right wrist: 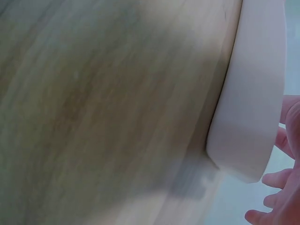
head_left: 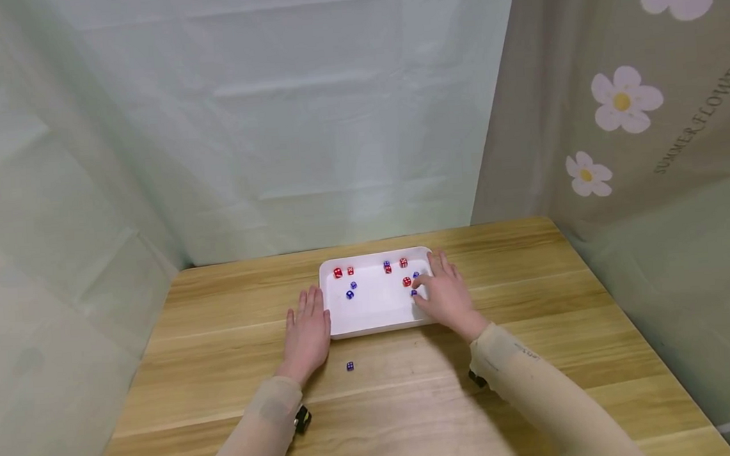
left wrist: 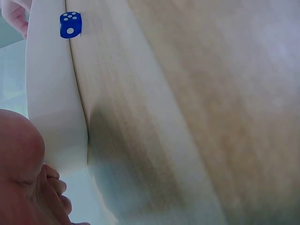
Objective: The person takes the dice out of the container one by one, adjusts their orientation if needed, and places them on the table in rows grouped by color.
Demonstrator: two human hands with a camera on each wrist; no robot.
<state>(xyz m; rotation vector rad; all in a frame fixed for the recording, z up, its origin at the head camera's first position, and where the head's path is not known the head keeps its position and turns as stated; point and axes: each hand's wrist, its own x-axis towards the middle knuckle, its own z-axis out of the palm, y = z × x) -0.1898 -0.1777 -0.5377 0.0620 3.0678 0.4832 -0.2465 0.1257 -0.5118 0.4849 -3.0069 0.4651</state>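
Observation:
A shallow white tray (head_left: 376,311) with red and blue dice in it lies between both hands in the head view. My left hand (head_left: 305,333) rests along the tray's left side, fingers straight. The right hand (head_left: 447,298) reaches over the tray's right edge and pinches a blue die (head_left: 413,293) between thumb and forefinger. Its other fingers stretch past the rim. Close by lie a red die (head_left: 406,281) and another blue die (head_left: 416,275). The right wrist view shows the right fingers (right wrist: 279,179) past the tray wall (right wrist: 248,93), the die hidden.
One blue die (head_left: 350,366) lies on the wooden table (head_left: 401,407) in front of the tray. Inside, red dice (head_left: 338,273) and blue dice (head_left: 349,294) sit at the left, with several more toward the right. Pale curtains (head_left: 333,118) hang behind the table.

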